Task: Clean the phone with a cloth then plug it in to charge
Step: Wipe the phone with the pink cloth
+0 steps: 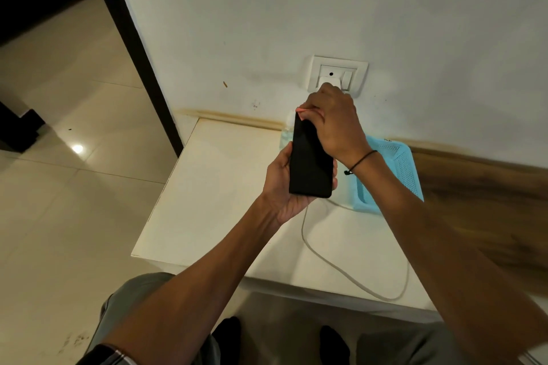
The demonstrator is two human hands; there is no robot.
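My left hand grips a black phone from below and the left, holding it screen-up above the white table. The curled fingers of my right hand cover the phone's far end, and a small bit of pink cloth shows under the fingertips. A white charger sits in the wall socket just beyond my right hand. Its white cable loops loosely over the table below the phone. The cable's free end is hidden.
A light blue perforated basket stands against the wall under my right wrist. Partly hidden behind the phone is a clear bottle of bluish liquid. Left of the table are a tiled floor and a dark door frame.
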